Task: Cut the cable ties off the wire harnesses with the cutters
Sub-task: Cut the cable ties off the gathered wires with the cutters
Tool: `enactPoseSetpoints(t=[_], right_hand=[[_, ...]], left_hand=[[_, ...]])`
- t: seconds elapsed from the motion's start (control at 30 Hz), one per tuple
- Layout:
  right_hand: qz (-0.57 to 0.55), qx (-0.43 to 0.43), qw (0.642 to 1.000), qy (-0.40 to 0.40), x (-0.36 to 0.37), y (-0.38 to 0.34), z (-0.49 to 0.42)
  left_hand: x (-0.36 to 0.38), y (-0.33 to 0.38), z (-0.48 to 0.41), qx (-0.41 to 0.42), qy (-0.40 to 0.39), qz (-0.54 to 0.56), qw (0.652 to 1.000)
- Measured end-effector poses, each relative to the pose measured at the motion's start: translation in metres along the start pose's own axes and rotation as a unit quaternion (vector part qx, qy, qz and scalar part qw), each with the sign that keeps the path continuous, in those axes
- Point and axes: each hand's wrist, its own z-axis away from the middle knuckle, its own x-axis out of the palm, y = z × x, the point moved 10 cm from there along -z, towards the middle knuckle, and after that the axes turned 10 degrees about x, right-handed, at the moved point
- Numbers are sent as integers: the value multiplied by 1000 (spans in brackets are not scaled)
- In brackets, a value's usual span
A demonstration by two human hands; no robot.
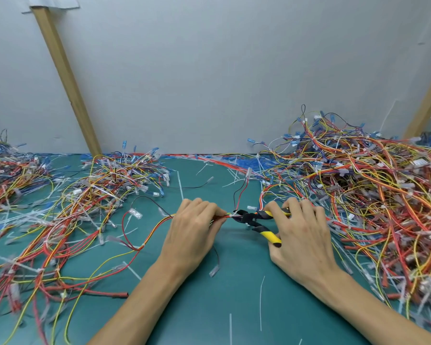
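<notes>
My left hand [193, 230] pinches a thin wire harness [157, 226] of red and yellow wires at the middle of the green mat. A white cable tie [230, 215] sits on the harness just past my fingertips. My right hand [300, 235] grips the yellow-and-black handles of the cutters [256, 221]. The dark jaws point left and are at the cable tie. Red and black wires rise from the tie towards the back.
A big heap of wire harnesses [373, 195] fills the right side. More tangled harnesses [67, 207] spread over the left. Cut white ties [260, 302] lie scattered on the green mat [234, 282]. A grey wall and slanted wooden beams [65, 78] close the back.
</notes>
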Motion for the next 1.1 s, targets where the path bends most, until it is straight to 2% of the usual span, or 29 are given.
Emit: enactPoseSetpoints(t=[0.4, 0.77, 1.1], right_hand=[[-39, -11, 999, -12, 2, -2, 2], [-32, -29, 999, -3, -4, -8, 3], [-23, -21, 989, -143, 25, 0, 3]], left_hand=[[0, 2, 1, -8, 18, 31, 999], [3, -1, 3, -24, 0, 37, 999], [4, 4, 1, -5, -15, 11, 1000]])
